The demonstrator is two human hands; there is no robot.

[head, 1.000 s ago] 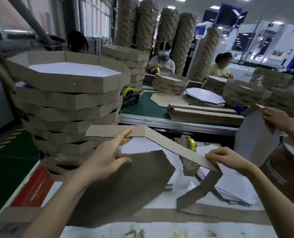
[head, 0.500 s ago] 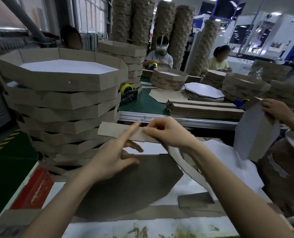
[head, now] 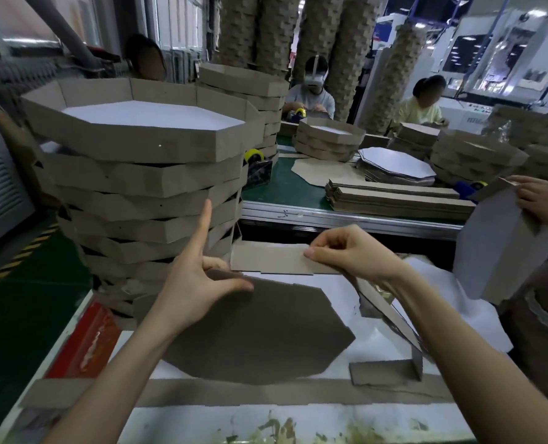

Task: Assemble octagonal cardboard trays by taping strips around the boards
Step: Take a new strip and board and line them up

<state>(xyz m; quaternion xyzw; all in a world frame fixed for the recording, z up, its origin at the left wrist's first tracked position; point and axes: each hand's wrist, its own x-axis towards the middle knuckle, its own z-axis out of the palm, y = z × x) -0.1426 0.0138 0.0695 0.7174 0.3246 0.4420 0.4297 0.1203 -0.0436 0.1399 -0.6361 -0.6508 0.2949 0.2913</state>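
Observation:
A brown octagonal board (head: 259,331) lies tilted on the white worktable (head: 372,347) in front of me. My left hand (head: 199,280) holds its far left edge, thumb on top and curled fingers behind, with the index finger pointing straight up. My right hand (head: 352,251) pinches a scored cardboard strip (head: 272,259) that stands along the board's far edge. From under that hand the strip bends down to the right and ends in a folded piece on the table.
A tall stack of finished trays (head: 144,187) stands close on the left. A loose strip (head: 234,394) lies along the near table edge. Beyond are a tape dispenser (head: 258,165), piled strips (head: 394,200) and white boards (head: 394,165). Another person's hand holds a board (head: 497,245) at right.
My right hand has slid left along the strip, from its right part to close by my left hand. My left hand let go of the strip and took the board's edge.

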